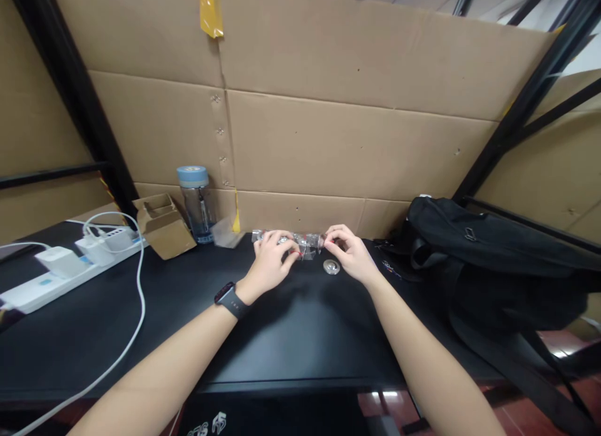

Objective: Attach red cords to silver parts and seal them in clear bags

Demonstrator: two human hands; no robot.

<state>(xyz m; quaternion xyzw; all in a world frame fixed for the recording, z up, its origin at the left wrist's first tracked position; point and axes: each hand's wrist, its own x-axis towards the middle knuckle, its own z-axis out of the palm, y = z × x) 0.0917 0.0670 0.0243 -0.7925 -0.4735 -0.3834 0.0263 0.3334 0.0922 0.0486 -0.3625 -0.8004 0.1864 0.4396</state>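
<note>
A clear, shiny plastic item (310,239) with small red parts lies across the far side of the black table, by the cardboard wall. My left hand (275,256) curls over its left part, with thumb and forefinger closed near a red bit. At the item's right end, the fingertips of my right hand (350,253) pinch something small and partly red; its exact shape is hidden. Just below that hand, a round, shiny metal disc (331,267) with a raised centre rests on the table. A dark watch (232,299) is on my left wrist.
A blue-lidded bottle (195,204), an open cardboard box (164,226) and a translucent piece (228,233) stand at the back left. A white power strip (42,286) with chargers and a cable (141,286) lies left. A black bag (507,261) fills the right side.
</note>
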